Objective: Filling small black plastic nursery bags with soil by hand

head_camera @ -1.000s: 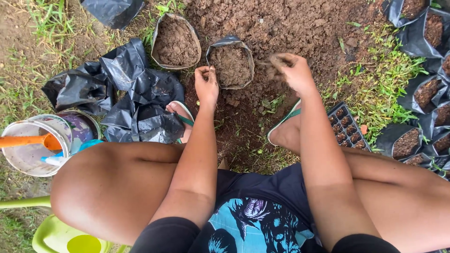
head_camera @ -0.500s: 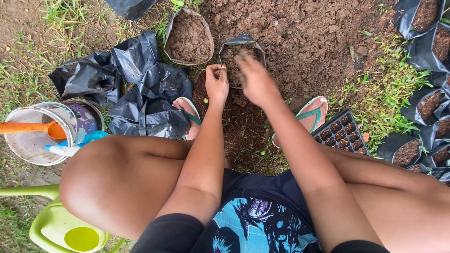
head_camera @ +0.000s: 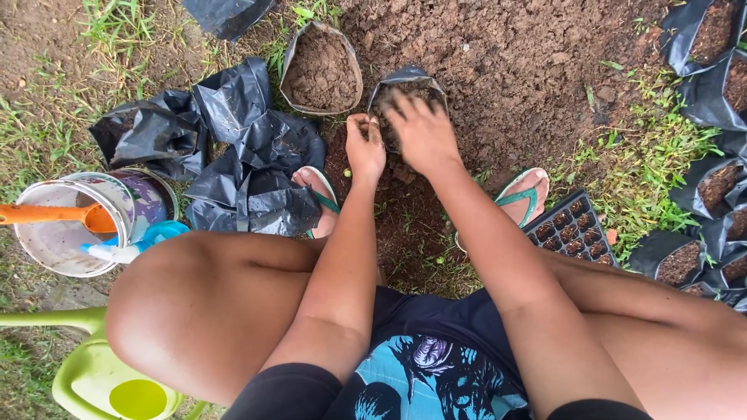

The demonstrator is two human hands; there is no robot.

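Soil heap ahead, largest by far. Black grow bag at its near edge, beside 1 filled bag. Right hand, back from the heap 1 second ago, now spread palm-down over the bag's mouth. Left hand pinching the rim, as before.

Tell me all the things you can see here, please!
Soil-filled bags near the hands: two, black, one full, one under the hands.
Empty bags: a heap, black, left of the feet.
Filled bags: several, black, right edge.
Seedling tray: one, black, beside the right foot.
Bucket: one, white, on the left, with an orange scoop.
Watering can: one, lime green, bottom left.
Soil pile: brown, top middle.
Flip-flops: two, green straps.
Left hand: pinches the bag's rim.
Right hand: spread over the bag's soil.
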